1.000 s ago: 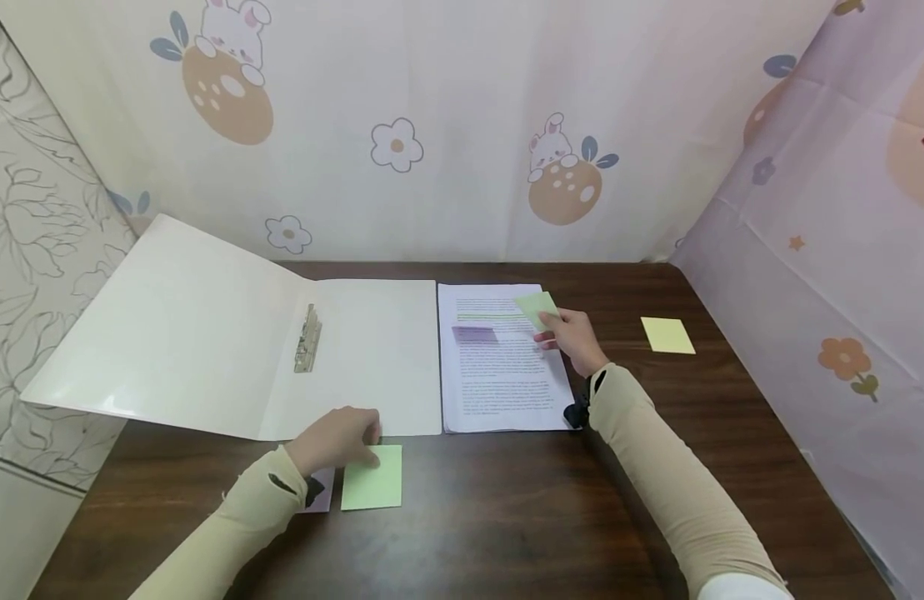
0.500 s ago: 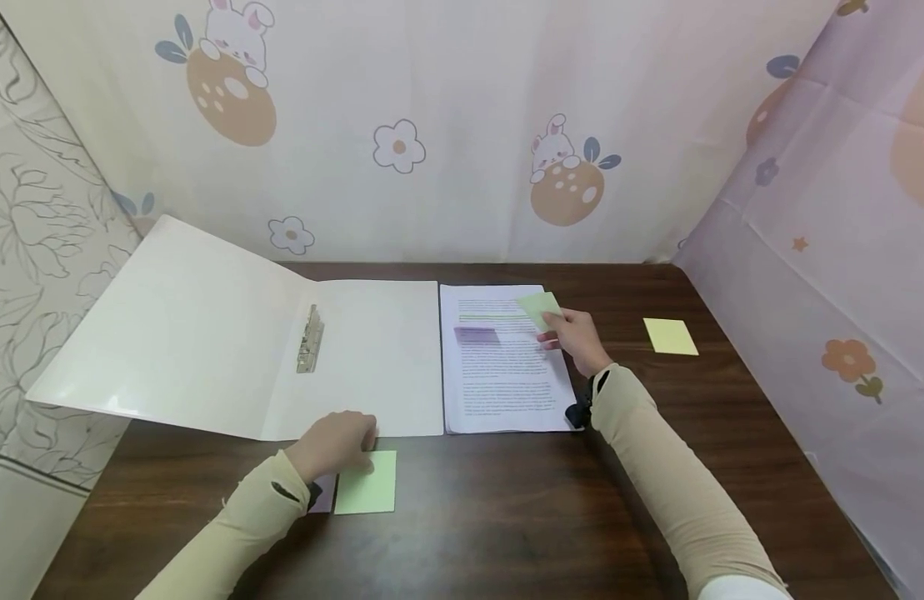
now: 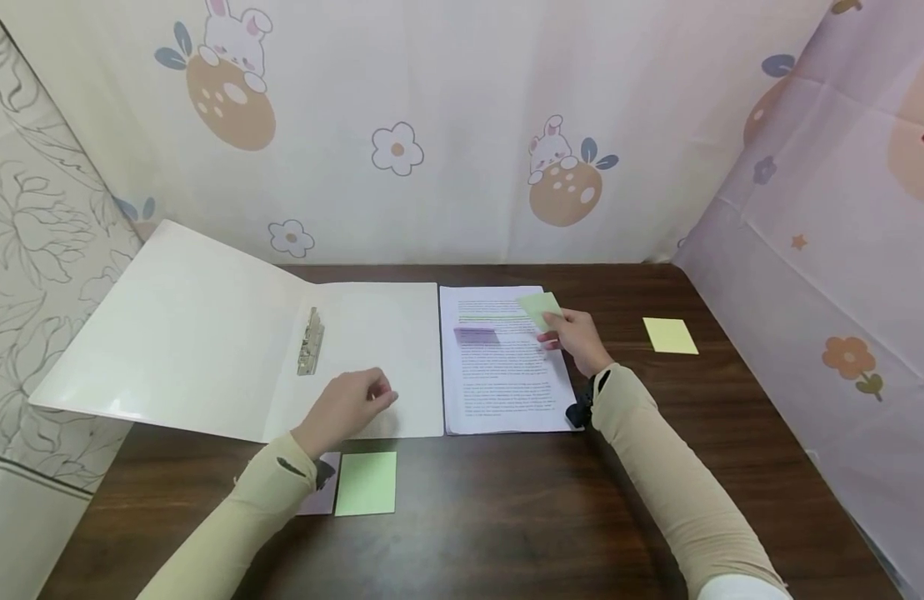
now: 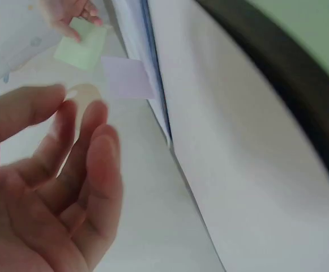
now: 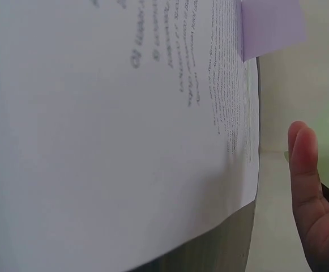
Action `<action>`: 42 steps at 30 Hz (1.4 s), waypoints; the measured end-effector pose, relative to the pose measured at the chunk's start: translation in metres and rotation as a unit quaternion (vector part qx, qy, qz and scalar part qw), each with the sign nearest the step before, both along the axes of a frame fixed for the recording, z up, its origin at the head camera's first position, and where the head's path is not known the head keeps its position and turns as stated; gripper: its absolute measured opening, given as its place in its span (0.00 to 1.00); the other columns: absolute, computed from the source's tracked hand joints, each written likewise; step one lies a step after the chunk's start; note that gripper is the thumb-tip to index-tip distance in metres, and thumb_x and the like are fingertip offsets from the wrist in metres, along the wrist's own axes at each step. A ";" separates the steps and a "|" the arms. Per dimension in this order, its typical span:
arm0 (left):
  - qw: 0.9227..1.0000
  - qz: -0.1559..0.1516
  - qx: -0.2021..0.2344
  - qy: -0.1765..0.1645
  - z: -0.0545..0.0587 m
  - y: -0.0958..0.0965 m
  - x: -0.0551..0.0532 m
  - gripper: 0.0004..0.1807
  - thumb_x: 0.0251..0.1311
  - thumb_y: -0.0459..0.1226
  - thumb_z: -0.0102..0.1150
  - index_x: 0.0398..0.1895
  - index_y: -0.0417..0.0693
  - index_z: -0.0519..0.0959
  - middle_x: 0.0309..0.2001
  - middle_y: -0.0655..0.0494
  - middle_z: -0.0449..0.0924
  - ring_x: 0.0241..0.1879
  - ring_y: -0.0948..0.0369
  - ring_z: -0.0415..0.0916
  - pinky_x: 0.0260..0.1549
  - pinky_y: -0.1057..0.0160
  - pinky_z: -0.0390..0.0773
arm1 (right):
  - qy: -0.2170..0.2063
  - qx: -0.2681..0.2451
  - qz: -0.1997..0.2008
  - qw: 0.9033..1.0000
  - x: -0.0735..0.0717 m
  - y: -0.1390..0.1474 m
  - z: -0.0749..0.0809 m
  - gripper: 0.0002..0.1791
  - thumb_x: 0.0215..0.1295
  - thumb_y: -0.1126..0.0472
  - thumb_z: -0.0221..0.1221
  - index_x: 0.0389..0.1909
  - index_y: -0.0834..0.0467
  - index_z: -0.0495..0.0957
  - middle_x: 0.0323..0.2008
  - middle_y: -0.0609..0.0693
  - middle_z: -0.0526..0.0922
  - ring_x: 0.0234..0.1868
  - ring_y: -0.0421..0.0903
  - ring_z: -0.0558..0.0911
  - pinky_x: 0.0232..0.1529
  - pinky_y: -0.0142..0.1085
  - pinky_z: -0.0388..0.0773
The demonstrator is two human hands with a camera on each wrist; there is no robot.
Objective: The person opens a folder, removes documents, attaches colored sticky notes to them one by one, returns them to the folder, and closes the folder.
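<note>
Both hands show from where I sit. My right hand (image 3: 574,335) pinches a green note (image 3: 538,306) over the upper right part of the paper stack (image 3: 506,383). Left of the stack, my left hand (image 3: 349,404) hangs above the white folder (image 3: 409,325), fingers loosely curled, a gap between thumb and fingertips, with hold of nothing.

As I judge progress, one purple note (image 3: 476,335) is already on the stack's top page, left of the green one; the wrist views suggest it juts up rather than lying flat. The green note is not yet laid down, I think; whether its edge touches the page I cannot tell. Right of the stack, well apart, a yellow note (image 3: 670,335) lies on the dark surface (image 3: 491,517), seemingly unused. In front and to the left of the stack lie a green square (image 3: 366,485) and a purple square (image 3: 325,498), side by side; pads or single sheets, I cannot tell. Left of the stack, the folder's metal clip (image 3: 310,342) holds no pages.
</note>
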State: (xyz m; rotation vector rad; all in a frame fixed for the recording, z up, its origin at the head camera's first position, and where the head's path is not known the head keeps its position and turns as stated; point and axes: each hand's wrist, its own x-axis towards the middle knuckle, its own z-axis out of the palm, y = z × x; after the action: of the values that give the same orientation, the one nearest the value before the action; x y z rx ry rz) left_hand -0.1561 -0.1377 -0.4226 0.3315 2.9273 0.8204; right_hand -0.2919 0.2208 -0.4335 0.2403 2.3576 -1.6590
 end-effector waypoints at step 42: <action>0.999 -0.026 0.047 -0.008 -0.004 0.084 -0.108 0.21 0.72 0.38 0.46 0.65 0.44 0.73 0.62 0.47 0.76 0.58 0.52 0.77 0.56 0.53 0.77 | 0.051 0.174 0.097 0.979 0.001 -0.011 -0.003 0.24 0.74 0.53 0.48 0.63 0.64 0.72 0.51 0.63 0.78 0.46 0.54 0.77 0.38 0.35 0.74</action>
State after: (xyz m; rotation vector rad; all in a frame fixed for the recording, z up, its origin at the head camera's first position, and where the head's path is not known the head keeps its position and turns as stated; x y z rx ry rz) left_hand -0.2645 -0.0533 -0.4266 0.4042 2.8578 0.9511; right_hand -0.2905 0.2102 -0.4368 -0.0148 2.6413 -1.1926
